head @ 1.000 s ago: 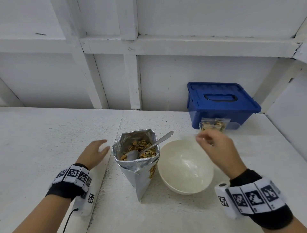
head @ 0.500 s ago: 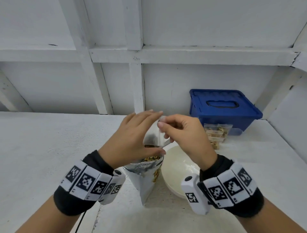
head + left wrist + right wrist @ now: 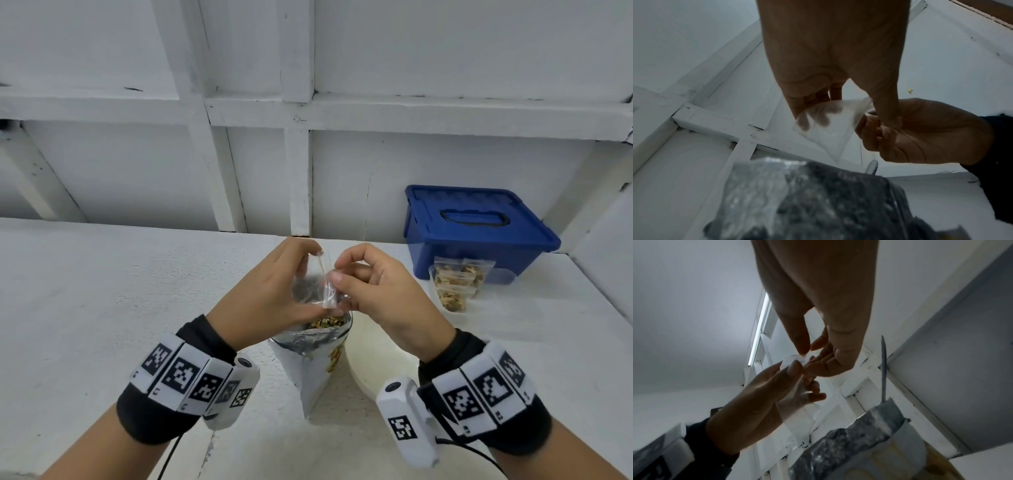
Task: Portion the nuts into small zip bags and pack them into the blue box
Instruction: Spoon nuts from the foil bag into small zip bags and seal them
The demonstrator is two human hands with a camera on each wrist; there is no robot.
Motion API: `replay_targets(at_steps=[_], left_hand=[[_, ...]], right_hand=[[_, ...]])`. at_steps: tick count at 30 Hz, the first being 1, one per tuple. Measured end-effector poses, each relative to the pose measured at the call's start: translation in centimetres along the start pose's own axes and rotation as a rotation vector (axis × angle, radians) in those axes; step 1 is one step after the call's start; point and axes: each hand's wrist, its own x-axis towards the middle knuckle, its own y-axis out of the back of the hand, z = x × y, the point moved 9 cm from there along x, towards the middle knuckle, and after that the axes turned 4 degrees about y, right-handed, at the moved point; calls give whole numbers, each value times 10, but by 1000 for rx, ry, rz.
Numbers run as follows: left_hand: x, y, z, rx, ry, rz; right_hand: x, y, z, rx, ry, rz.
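Both hands hold a small clear empty zip bag (image 3: 320, 284) just above the open foil nut bag (image 3: 313, 346). My left hand (image 3: 274, 291) grips the zip bag from the left, fingers behind it and thumb below. My right hand (image 3: 370, 291) pinches its top edge. In the left wrist view the zip bag (image 3: 828, 128) hangs between both hands over the foil bag (image 3: 807, 203). The right wrist view shows the zip bag (image 3: 797, 360) pinched at the fingertips. Two filled zip bags (image 3: 457, 281) lie in front of the closed blue box (image 3: 476, 229).
A cream bowl (image 3: 380, 359) sits right of the foil bag, partly under my right wrist. A spoon handle (image 3: 884, 366) sticks up from the foil bag. The white wall with beams stands close behind the table.
A second ago the hands were apart at table level. They came together over the foil bag with the zip bag, and the fingers have since shifted on its top edge.
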Motion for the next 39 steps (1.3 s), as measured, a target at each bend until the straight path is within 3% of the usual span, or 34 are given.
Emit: replay_targets(at_steps=[10,16,19,28,31,34,36,39], left_hand=[[-6,-4,-2,-47,28,-78],[-8,4,-8,-116,86,-10],[-9,8,-10,-131,105,18],[-17,6,-18,-152,193,-91],[-24,11,-24,-120,195,-78],[-33,17,-41,-87,251,-54],[-39,19,-54,-82,292,-47],[-46,18,-73,-114,376,-45]], right_hand=[[1,-6,-2,-12,46,-23],[-2,-7,-5,-4,54,-12],[-3,-12,-7,-57,59,-79],[-3,-17,-12,-274,142,-118],[-5,-4,-21,-482,202,-33],[-6,29,-29,-850,275,196],[-4,45,-19,-1001,210,259],[0,52,17,-948,-38,172]])
